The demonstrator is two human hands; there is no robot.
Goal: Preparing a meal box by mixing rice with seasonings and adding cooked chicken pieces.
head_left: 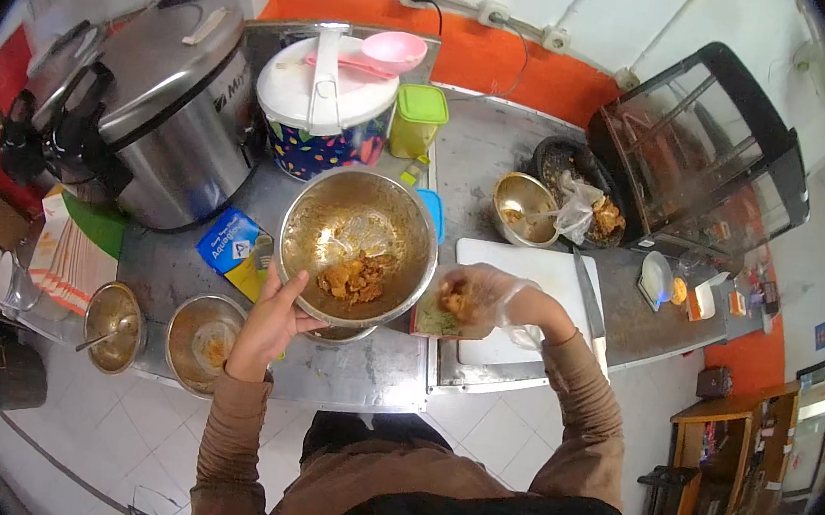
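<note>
My left hand point(274, 318) grips the near rim of a stainless steel mixing bowl point(404, 226), thumb on the rim. The bowl is tilted towards me, its inside smeared with sauce. Pieces of reddish-brown sauced food point(357, 280) lie low in it. My right hand point(495, 296), in a clear plastic glove, is over an open paper food box point(439, 322) with greenish food inside. Brown sauce or food shows at its blurred, curled fingers; I cannot tell which. The box overlaps the left edge of a white cutting board point(488, 254). Another bowl point(340, 334) is partly hidden beneath the held one.
A knife point(589, 299) lies along the board's right side. Behind it are a small steel bowl point(527, 209) and a black stone mortar point(555, 159). Pressure cooker point(185, 128), patterned rice container point(322, 146), glove box point(236, 246) and two sauce-stained bowls point(203, 345) point(115, 328) surround my left side.
</note>
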